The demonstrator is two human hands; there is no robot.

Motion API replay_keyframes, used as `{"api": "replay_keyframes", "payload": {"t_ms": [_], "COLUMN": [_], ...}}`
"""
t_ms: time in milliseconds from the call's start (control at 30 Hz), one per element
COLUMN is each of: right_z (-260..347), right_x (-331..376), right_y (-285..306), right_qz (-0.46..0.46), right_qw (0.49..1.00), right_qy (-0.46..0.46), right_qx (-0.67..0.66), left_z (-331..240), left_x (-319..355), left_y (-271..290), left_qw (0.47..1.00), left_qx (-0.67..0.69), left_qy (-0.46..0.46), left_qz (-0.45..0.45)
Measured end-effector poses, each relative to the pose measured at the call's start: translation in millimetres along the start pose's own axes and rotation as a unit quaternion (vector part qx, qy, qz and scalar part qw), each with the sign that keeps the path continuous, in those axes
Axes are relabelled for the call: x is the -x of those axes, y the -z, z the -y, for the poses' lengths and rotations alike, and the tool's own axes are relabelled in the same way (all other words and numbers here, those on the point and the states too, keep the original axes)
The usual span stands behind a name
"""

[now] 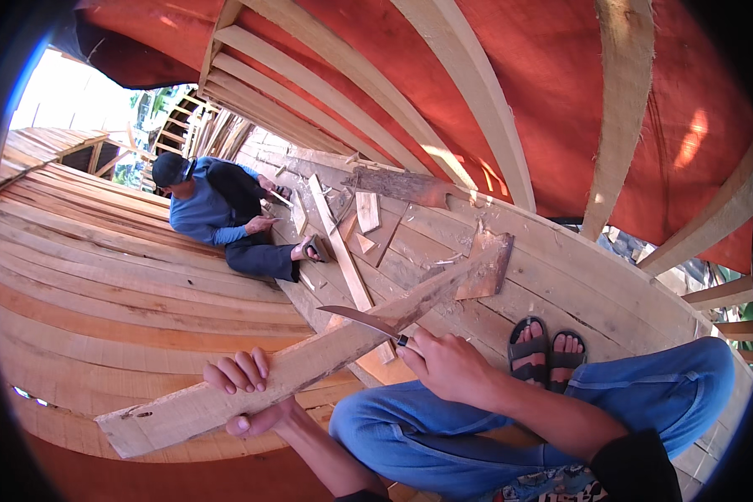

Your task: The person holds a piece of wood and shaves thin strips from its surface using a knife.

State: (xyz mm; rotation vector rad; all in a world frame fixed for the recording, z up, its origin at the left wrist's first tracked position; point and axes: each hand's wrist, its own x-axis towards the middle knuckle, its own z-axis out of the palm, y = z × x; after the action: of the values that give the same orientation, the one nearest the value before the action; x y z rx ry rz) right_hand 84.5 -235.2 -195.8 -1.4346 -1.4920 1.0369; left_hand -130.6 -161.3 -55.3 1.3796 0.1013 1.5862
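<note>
My left hand grips a long rough wooden plank near its lower end, fingers over the top edge and thumb beneath. The plank slants up to the right across the boat's floor. My right hand holds a knife by its dark handle, with the blade lying flat on the plank's upper edge and pointing left. My knees in blue jeans and my sandalled feet are just below and right of the plank.
I sit inside a wooden boat hull with curved ribs overhead. Another person in a blue shirt and dark cap crouches farther along, working on wood. Loose boards and offcuts lie on the floor planks between us.
</note>
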Motion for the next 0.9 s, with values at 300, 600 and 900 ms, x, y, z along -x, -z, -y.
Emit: {"api": "replay_keyframes", "payload": {"t_ms": [300,600,900], "right_z": [-11,-10,-8], "right_x": [-7,-8,-9], "right_y": [-1,5,4], "right_qz": [-0.001,0.010,0.024], "right_qw": [0.999,0.999,0.997], "right_qy": [-0.034,-0.027,-0.067], "right_qx": [0.010,-0.014,0.023], "left_z": [0,-2,2], "left_x": [-1,0,-1], "left_y": [1,3,5], "left_qw": [1.000,1.000,0.999], "left_qx": [-0.001,-0.003,-0.013], "left_qy": [-0.002,0.005,-0.015], "left_qz": [0.005,0.014,-0.026]}}
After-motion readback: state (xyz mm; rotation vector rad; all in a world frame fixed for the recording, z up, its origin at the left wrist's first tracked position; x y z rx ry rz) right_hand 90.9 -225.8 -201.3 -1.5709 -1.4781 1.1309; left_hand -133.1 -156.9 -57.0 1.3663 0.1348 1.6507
